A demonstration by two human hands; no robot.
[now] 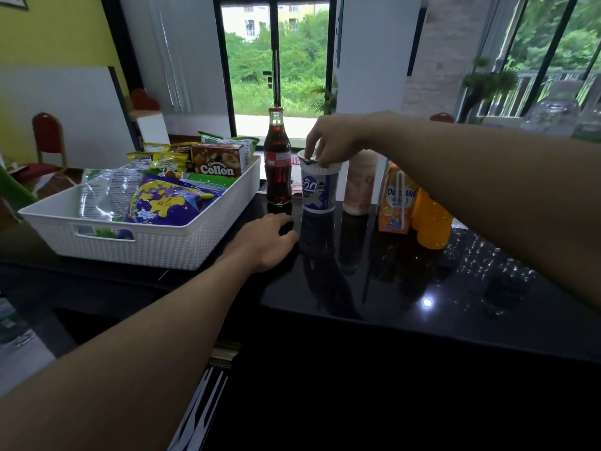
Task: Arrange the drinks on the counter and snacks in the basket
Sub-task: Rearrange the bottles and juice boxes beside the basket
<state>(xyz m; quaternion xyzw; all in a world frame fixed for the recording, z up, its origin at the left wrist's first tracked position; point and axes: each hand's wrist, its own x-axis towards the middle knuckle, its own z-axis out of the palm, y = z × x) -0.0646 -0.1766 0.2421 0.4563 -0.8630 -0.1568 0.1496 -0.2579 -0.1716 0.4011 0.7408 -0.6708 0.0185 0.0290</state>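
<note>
Head view: the right hand [338,141] reaches in from the right and pinches the top rim of a white and blue cup [320,190] from above with curled fingertips. The cup stands upright on the glossy black counter [357,288]. Its long axis is vertical, its lid faces up and its printed label is turned toward the camera.

Just left of the cup stands a cola bottle [277,164], also upright with its cap up. To the cup's right, in a rough row, are a pale pink drink [359,187], an orange carton [395,203] and an orange bottle [431,219]. The bottle is partly hidden behind the right forearm.

The left hand [263,242] rests on the counter in front of the cola bottle, fingers relaxed, holding nothing.

Further left sits a white basket [146,249] filled with snacks, among them a Collon box [217,159] and a purple bag [162,203].

The task looks nearly done: five drinks stand in line, the snacks are in the basket, and no loose snack shows. What seems left is settling the cup into the row and letting go.
</note>
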